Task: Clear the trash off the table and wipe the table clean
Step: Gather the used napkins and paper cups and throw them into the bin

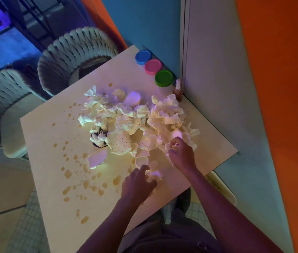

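A heap of crumpled white napkins [126, 114] and dotted paper scraps [121, 144] covers the middle of the white table [42, 172]. Brown liquid spots [85, 183] are scattered across the table's left and near parts. My right hand [181, 152] grips crumpled tissue at the heap's right edge, fingers curled. My left hand [138, 185] rests over a small white tissue wad [155, 175] near the front edge, fingers bent around it. A torn white cup piece [97, 158] lies left of my hands. A dark-patterned cup [98, 138] stuffed with tissue sits in the heap.
Three jars with blue [143, 57], pink [153, 66] and green [164, 78] lids line the wall side, beside a small brown bottle [178, 90]. Two woven chairs [75, 52] stand on the far left side. A wall [217, 88] borders the table on the right.
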Demonstrator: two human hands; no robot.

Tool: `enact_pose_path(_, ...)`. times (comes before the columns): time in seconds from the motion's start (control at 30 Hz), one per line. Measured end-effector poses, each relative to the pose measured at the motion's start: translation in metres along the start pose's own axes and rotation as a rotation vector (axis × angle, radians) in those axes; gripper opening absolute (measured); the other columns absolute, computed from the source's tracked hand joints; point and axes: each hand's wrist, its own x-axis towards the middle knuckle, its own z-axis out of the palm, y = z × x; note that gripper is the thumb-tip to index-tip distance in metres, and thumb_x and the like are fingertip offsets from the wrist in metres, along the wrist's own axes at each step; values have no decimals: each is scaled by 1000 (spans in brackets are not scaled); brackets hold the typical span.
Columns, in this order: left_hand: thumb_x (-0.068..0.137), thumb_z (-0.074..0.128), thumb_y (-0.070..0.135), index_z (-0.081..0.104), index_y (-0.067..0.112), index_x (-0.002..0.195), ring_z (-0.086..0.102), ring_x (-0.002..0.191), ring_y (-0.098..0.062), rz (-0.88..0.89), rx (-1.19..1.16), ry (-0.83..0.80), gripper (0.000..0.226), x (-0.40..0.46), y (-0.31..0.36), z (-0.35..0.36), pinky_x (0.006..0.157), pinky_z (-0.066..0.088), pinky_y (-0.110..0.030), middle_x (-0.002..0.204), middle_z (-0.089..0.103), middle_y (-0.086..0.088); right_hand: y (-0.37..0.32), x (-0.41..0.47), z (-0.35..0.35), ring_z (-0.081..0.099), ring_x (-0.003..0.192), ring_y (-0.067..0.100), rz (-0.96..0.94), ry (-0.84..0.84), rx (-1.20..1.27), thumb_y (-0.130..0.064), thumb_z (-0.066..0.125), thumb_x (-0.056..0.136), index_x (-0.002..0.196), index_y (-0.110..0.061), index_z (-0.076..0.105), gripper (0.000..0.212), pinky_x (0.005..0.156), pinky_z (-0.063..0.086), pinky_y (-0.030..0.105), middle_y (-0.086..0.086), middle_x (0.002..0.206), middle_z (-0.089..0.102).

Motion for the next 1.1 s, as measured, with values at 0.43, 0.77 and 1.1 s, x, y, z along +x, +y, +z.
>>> enact_pose_path(0.43, 95, 54, 34, 62, 22, 98, 63, 87, -27, 64, 82, 55, 15, 0, -2, 20, 64, 43, -33, 102, 58, -1, 10, -10, -20, 40, 55, 19, 159, -50, 106, -35, 59, 86, 60, -10, 41, 40, 52, 31, 31, 1, 54, 45)
enact_pose_path(0.77, 87, 67, 42, 64, 23, 84, 64, 81, -25, 20, -70, 197, 20, 5, -9, -2, 61, 42, -30, 102, 54, 11, 4, -7, -6, 50, 68, 29, 108, -35, 18, -21, 65, 77, 66, -14, 45, 24, 58, 34, 34, -2, 64, 49)
enact_pose_path(1.1, 78, 55, 31, 48, 32, 87, 64, 64, -21, 19, -222, 257, 11, 14, -4, -27, 59, 54, -37, 86, 69, 16, 0, -14, -2, 64, 112, 19, 28, -127, 15, -7, 57, 79, 89, -33, 70, 30, 87, 51, 31, 1, 117, 70)
